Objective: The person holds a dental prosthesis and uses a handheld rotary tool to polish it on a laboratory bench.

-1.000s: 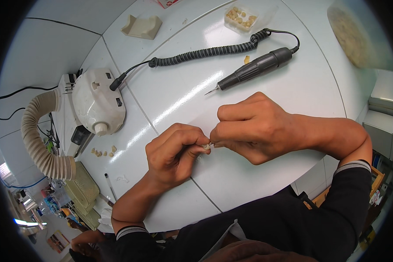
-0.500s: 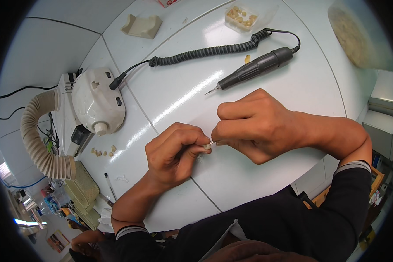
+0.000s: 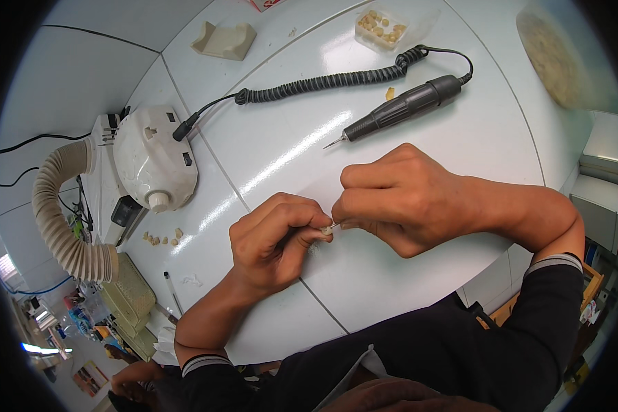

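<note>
My left hand is closed, pinching a small whitish, tooth-like piece between thumb and forefinger. Against that piece rests the thin metal tip of a slender tool. The tool is gripped in my right hand, whose curled fingers hide most of it. Both hands meet just above the white tabletop. Beyond the right hand lies a black rotary handpiece with a fine metal bit pointing left.
A coiled black cord joins the handpiece to a white control unit at the left. Near a ribbed hose lie several small yellowish pieces and a pen. Farther back are a cream cradle and a clear box.
</note>
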Demonstrator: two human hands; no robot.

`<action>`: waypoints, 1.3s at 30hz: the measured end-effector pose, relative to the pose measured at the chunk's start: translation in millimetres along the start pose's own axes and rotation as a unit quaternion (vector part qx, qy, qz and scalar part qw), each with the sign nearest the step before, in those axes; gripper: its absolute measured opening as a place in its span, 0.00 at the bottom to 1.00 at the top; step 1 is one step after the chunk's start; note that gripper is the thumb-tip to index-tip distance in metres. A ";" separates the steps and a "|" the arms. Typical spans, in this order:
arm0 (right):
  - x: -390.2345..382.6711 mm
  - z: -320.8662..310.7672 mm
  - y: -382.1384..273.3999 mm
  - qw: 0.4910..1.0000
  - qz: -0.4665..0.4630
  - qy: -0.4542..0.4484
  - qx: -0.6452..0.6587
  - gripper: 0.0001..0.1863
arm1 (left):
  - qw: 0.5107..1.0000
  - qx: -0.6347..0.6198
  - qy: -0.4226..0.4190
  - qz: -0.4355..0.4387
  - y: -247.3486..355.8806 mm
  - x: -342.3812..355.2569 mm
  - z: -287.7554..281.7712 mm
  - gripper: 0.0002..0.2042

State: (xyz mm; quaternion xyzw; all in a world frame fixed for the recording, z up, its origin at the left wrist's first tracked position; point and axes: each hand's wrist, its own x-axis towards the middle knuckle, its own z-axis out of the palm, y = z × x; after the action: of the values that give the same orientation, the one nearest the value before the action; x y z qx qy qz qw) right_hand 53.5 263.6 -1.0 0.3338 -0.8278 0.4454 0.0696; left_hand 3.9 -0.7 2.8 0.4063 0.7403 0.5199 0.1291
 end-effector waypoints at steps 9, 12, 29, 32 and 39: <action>2.7 -0.1 1.6 1.000 -0.008 0.014 0.009 0.10 | 1.000 0.009 -0.006 0.010 -0.3 1.0 0.7 0.12; 2.6 -2.6 1.3 1.000 -0.014 0.007 0.008 0.09 | 1.000 0.013 -0.005 0.003 0.8 0.8 0.9 0.12; 4.7 -11.0 -1.5 0.999 -0.018 -0.013 -0.031 0.10 | 1.000 0.006 -0.013 -0.002 0.5 -0.5 1.4 0.12; 4.2 -10.8 -1.5 0.999 -0.015 -0.011 -0.030 0.10 | 0.999 0.023 -0.029 0.015 2.0 1.2 -0.1 0.09; 1.6 -8.0 -0.6 0.999 -0.012 -0.038 -0.022 0.08 | 1.000 0.017 -0.020 0.011 0.2 0.4 -0.1 0.09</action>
State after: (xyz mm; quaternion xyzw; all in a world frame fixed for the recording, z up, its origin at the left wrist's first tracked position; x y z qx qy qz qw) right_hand 51.2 268.9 4.8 0.3588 -0.8353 0.4135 0.0509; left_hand 3.7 -0.4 3.1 0.4272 0.7417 0.5003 0.1309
